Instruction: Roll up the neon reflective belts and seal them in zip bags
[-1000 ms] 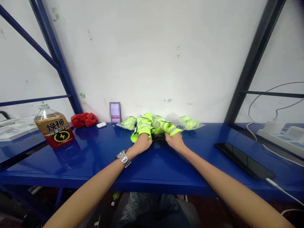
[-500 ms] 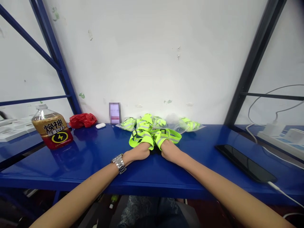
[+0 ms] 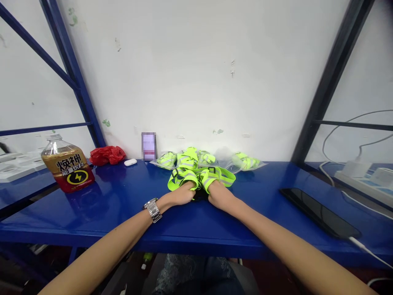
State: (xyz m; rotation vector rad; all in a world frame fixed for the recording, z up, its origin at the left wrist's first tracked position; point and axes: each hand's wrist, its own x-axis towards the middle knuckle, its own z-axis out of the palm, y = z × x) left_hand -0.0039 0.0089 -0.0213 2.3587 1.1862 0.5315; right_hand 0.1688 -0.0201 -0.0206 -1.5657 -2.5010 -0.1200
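Note:
A bright yellow-green reflective strap harness with silver stripes and black buckles lies bunched at the middle of the desk. My left hand, below a metal wristwatch, is closed on its left loop. My right hand grips the right loop close beside it, knuckles low over the desk. Fingertips of both hands are hidden by the straps and the hands themselves. A dark part of the harness shows between the two fists. Behind it sit more folded yellow-green straps, some in clear plastic bags.
On the left of the blue desk stand a drink bottle, a red plastic bag and a white earbud case. A phone leans on the wall. Another phone with a cable lies right, near a power strip.
My left hand has shifted slightly away from me and turned a little, and more of the dark part shows between the hands. The right hand stays nearly in place.

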